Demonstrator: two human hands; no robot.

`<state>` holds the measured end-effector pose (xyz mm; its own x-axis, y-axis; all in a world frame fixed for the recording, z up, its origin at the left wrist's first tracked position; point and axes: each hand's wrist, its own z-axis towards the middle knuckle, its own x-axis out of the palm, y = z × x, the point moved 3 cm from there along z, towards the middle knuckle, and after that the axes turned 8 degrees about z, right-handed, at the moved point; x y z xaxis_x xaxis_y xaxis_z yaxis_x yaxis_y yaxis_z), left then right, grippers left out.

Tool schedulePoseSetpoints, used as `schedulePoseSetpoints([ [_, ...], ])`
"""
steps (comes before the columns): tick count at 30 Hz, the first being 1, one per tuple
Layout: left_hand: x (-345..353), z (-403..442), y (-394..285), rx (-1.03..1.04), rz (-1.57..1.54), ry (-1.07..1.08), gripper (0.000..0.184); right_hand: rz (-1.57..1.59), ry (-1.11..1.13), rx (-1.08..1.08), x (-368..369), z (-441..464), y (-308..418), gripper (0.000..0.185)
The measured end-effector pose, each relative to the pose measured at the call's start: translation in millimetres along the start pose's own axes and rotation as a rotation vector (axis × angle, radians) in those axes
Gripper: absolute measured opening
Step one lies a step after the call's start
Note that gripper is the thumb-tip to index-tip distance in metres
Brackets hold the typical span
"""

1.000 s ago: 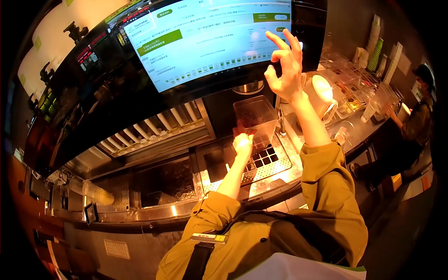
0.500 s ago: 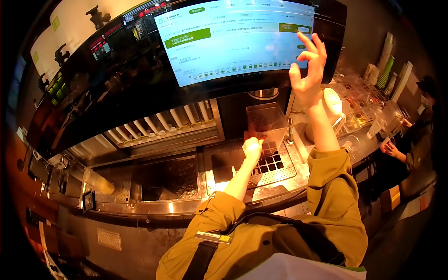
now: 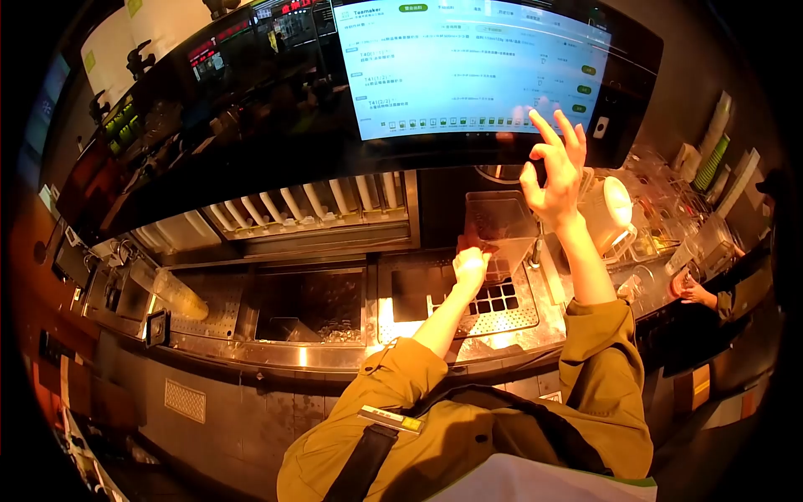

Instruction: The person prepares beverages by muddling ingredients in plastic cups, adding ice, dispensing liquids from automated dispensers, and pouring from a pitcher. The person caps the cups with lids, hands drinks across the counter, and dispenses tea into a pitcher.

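My left hand grips the near side of a clear square container, which is held over a perforated metal drip tray. Dark contents show faintly through its wall. My right hand is raised with its fingers spread and holds nothing; its fingertips are in front of the lower right edge of a lit touch screen. The screen shows rows of text, green buttons and a line of small icons. A white pitcher stands just right of my right wrist.
A metal sink lies left of the drip tray. A clear cup with yellowish contents leans farther left. Behind stands a rack of white tubes. Clear containers and stacked green cups are at right, where a co-worker's hand shows.
My right hand has come down from the upper right of the screen to its lower edge. The list on screen has changed and its green bar is gone. The view has shifted left.
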<state>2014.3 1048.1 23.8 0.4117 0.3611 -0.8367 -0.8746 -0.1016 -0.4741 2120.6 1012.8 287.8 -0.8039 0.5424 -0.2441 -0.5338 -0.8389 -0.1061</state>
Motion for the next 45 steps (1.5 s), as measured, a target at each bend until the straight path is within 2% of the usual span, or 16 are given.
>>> schedulePoseSetpoints([
  [3, 2.0, -0.4, 1.2, 0.021, -0.037, -0.066, 0.037, 0.021, -0.027, -0.022, -4.6, 2.5, 3.8, 0.012],
  [6, 2.7, 1.3, 2.0, 0.009, 0.001, 0.000, 0.036, 0.034, -0.078, -0.044, -7.8, 5.8, 7.6, 0.011],
  [8, 0.5, -0.8, 1.1, 0.035, -0.020, -0.039, 0.035, 0.009, -0.097, -0.032, -11.4, 8.9, 4.5, 0.011],
  [12, 4.3, 2.9, 3.5, -0.022, 0.010, 0.082, 0.036, -0.048, -0.165, -0.018, -15.6, 9.9, -9.2, 0.010],
  [14, 0.4, -0.5, 1.9, 0.027, 0.023, -0.014, 0.035, -0.062, -0.191, 0.008, -20.0, 9.1, -16.5, 0.009],
  [22, 0.1, 2.0, 2.0, -0.034, 0.078, 0.046, 0.039, -0.107, -0.300, 0.074, -32.5, 7.9, -39.1, 0.014],
  [31, -2.7, -1.4, 2.2, -0.015, 0.029, 0.010, 0.036, -0.056, -0.214, 0.119, -34.2, 20.2, -39.6, 0.014],
  [35, -2.4, -2.1, 2.4, 0.018, 0.020, -0.025, 0.036, 0.079, -0.346, 0.069, -43.6, 20.1, -36.4, 0.012],
  [38, -4.1, -1.1, 0.3, -0.026, 0.052, 0.018, 0.036, 0.090, -0.355, 0.089, -45.8, 20.0, -36.4, 0.012],
  [45, -5.6, -2.1, 0.0, 0.014, 0.028, -0.002, 0.036, 0.031, -0.266, 0.065, -40.3, 15.5, -32.2, 0.015],
])
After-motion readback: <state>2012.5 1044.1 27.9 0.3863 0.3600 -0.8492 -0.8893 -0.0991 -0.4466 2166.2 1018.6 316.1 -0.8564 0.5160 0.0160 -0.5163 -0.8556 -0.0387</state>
